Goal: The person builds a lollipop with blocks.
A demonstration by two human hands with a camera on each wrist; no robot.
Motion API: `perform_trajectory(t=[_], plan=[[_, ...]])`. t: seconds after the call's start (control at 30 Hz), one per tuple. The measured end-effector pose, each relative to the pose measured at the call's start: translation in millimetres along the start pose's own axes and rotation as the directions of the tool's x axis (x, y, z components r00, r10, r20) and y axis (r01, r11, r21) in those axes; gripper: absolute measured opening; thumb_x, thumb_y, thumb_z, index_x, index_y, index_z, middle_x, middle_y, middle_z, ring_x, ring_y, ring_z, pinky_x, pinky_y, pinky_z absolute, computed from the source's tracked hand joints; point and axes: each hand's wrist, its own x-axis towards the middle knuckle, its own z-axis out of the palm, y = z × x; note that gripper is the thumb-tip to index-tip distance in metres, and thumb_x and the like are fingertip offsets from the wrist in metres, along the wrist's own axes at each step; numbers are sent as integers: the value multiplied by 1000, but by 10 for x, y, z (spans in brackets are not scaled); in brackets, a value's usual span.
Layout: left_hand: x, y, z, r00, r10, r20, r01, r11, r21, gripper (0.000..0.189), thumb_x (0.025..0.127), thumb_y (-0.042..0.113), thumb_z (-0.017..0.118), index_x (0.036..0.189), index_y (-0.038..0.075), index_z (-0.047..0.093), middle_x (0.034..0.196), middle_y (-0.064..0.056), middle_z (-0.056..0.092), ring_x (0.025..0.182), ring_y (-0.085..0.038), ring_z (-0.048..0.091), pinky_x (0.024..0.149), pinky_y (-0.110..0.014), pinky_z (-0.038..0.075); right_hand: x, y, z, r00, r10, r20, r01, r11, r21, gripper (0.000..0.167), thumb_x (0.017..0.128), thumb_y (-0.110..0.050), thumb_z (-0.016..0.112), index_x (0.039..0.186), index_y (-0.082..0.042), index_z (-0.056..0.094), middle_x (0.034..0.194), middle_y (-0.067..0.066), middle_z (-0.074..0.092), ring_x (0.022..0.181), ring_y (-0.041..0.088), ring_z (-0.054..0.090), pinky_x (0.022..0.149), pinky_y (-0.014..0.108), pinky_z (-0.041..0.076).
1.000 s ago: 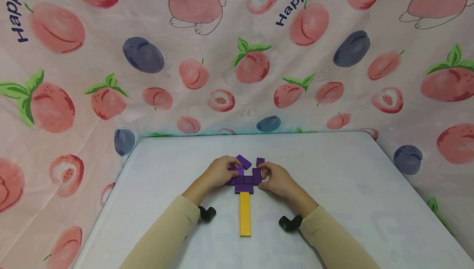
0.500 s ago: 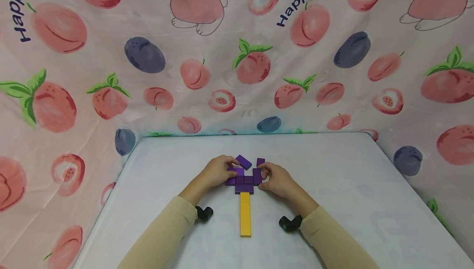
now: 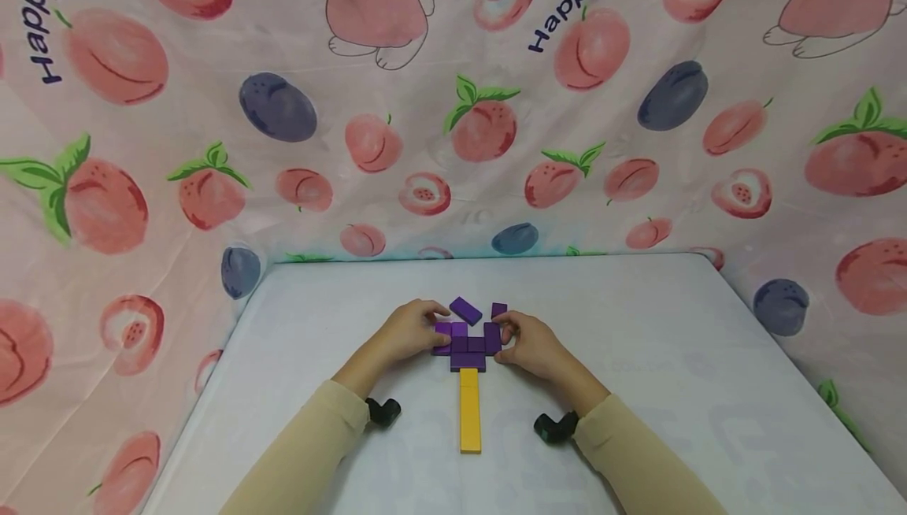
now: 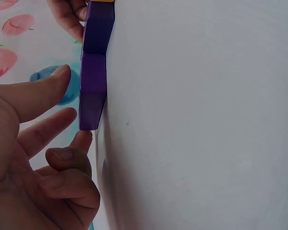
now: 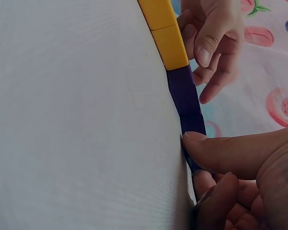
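Observation:
Several purple blocks lie in a flat figure on the white table, above two yellow blocks (image 3: 470, 413) set end to end like a stem. My left hand (image 3: 411, 331) is just left of the left-hand purple blocks (image 3: 459, 329); in the left wrist view its thumb and fingers are spread apart, holding nothing. My right hand (image 3: 534, 343) pinches the upright purple block (image 3: 492, 337) on the right by its ends, with thumb and index finger. Past it is a small purple block (image 3: 499, 309). A slanted purple block (image 3: 465, 310) lies at the far side, apart from the others.
The white tabletop (image 3: 319, 287) extends around the figure on all sides. Fruit-printed cloth (image 3: 425, 153) hangs behind and beside the table. A black camera mount (image 3: 385, 413) is on the left wrist, and another black mount (image 3: 556, 427) on the right.
My left hand has drawn back a little to the left, and its fingers have come off the left-hand purple blocks. My right hand has stayed in place.

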Motion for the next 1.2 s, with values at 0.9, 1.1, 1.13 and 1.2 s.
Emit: perform_trajectory(t=[0.9, 1.1, 1.13, 1.2], plan=[[-135, -89, -29, 998, -9, 66, 13, 997, -71, 67, 75, 20, 99, 136, 16, 71, 108, -1, 69, 103, -22, 60, 105, -50, 49, -4, -3, 5, 1000, -1, -7, 1, 1000, 12, 63, 79, -7, 92, 136, -14, 68, 97, 1, 63, 89, 19, 55, 82, 34, 47], [-140, -76, -8, 999, -18, 42, 21, 997, -69, 65, 76, 17, 98, 135, 15, 71, 103, 1, 68, 99, -20, 59, 103, -48, 49, -4, 0, 6, 1000, -4, -3, 4, 1000, 13, 63, 80, -7, 92, 137, -13, 68, 97, 1, 63, 89, 19, 55, 81, 34, 48], [-141, -72, -7, 999, -18, 37, 20, 997, -68, 64, 77, 16, 97, 135, 15, 71, 102, 1, 68, 98, -20, 59, 102, -48, 49, -5, -1, 5, 1000, -5, -2, 5, 1000, 14, 63, 80, -7, 92, 137, -13, 67, 97, 1, 63, 89, 19, 55, 81, 33, 48], [-146, -64, -2, 999, -18, 28, 20, 998, -67, 62, 77, 15, 97, 134, 14, 72, 100, 0, 67, 97, -20, 59, 101, -47, 48, -6, -1, 6, 1000, -4, -1, 4, 1000, 16, 63, 80, -7, 92, 137, -13, 67, 97, 2, 63, 89, 19, 55, 80, 33, 48]])
